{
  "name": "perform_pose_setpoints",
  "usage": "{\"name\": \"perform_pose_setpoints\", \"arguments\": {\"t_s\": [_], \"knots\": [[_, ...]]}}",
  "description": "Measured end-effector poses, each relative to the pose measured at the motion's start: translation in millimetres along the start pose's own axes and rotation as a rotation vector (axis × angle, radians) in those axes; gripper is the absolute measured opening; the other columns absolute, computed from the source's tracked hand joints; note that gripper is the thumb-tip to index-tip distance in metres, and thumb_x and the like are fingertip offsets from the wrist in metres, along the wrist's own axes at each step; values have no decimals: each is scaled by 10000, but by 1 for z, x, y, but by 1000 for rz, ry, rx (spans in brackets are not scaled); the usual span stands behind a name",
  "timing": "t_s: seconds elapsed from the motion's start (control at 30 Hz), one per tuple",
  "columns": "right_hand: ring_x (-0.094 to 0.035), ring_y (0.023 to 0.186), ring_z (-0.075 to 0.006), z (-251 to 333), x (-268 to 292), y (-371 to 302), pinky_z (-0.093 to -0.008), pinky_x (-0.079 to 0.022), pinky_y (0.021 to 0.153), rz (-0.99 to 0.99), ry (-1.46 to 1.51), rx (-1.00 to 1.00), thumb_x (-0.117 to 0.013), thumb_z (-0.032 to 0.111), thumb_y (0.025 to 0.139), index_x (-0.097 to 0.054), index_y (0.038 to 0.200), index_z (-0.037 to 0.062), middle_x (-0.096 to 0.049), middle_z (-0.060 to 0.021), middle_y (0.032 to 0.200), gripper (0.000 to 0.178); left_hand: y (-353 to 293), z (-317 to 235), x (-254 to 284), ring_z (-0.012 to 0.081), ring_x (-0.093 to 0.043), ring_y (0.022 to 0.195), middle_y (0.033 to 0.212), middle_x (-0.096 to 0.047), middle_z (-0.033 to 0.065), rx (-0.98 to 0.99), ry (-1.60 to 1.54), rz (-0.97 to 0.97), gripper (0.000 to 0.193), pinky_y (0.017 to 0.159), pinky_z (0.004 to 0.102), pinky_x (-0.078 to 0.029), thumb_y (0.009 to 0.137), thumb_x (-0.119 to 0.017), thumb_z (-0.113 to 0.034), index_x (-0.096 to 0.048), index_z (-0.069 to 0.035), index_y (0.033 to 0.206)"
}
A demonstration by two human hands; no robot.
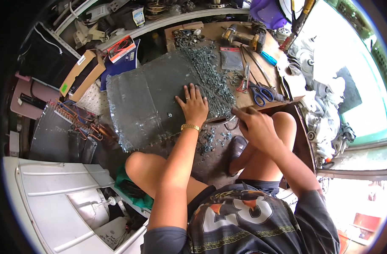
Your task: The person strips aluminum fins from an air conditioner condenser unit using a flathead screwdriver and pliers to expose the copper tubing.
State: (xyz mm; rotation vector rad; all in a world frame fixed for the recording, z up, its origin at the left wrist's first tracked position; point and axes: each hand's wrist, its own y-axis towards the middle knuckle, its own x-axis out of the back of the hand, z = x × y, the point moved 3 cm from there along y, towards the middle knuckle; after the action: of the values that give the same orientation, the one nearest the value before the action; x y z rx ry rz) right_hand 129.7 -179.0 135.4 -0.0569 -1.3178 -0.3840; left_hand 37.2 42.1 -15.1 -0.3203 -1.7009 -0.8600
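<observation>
A large dark grey panel [136, 95], ragged and frayed along its edges, lies aslant in front of me, partly over a wooden table. My left hand [194, 108] rests flat on it near its right side, fingers spread. Along that side lies a thick band of crumpled blue-grey shreds [212, 70]. My right hand [258, 128] is closed just beyond the panel's near right corner, above my knee. What its fingers grip is hidden. A thin curved strip [221, 122] shows beside that hand, and I cannot tell whether they touch.
On the wooden table [240, 91] lie blue-handled scissors [261, 94], a red-handled cutter [245, 78], a cordless drill [244, 40] and a blue-handled tool [268, 58]. Copper tubing [77, 120] sits at left. A white appliance casing [53, 190] stands lower left. Shreds [208, 142] litter the floor.
</observation>
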Motion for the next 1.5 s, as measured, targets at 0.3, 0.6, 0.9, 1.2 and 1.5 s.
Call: {"name": "perform_pose_setpoints", "arguments": {"t_s": [0.3, 0.6, 0.9, 1.2, 1.5], "knots": [[-712, 713, -370, -22, -13, -12, -474, -585, 632, -42, 181, -9, -686, 169, 946, -671, 1406, 202, -668, -176, 1037, 460, 0, -1, 4, 353, -252, 1597, 1696, -350, 135, 29, -4, 101, 651, 1208, 757, -161, 1010, -568, -405, -472, -47, 1546], [-701, 726, -377, -54, -16, -1, -481, -578, 652, -3, 313, 62, -686, 142, 934, -653, 1427, 164, -645, -173, 1023, 495, 0, -2, 12, 327, -284, 1583, 1663, -397, 107, 92, -53, 44, 642, 1238, 705, -170, 970, -628, -376, -496, -71, 1519], [-679, 910, -447, -79, -22, 7, -503, -548, 804, 36, 640, 127, -652, 17, 886, -612, 1428, 64, -649, -223, 1117, 545, -1, 0, 12, 317, -304, 1571, 1655, -397, 84, 109, -21, 40, 568, 1229, 694, -213, 1003, -619, -341, -478, -132, 1512], [-690, 878, -409, -71, -22, 4, -493, -556, 782, -8, 634, 93, -667, 27, 874, -646, 1421, 104, -655, -190, 1054, 553, 1, 1, 9, 315, -308, 1566, 1647, -413, 91, 91, -30, 19, 594, 1217, 720, -213, 963, -635, -353, -521, -93, 1485], [-702, 840, -395, -19, -20, -17, -503, -578, 749, -20, 394, -83, -680, 75, 868, -660, 1421, 154, -647, -177, 1080, 559, 0, 0, 13, 345, -273, 1580, 1668, -373, 116, 36, -69, 79, 641, 1217, 721, -185, 987, -600, -378, -471, -52, 1524]]}}
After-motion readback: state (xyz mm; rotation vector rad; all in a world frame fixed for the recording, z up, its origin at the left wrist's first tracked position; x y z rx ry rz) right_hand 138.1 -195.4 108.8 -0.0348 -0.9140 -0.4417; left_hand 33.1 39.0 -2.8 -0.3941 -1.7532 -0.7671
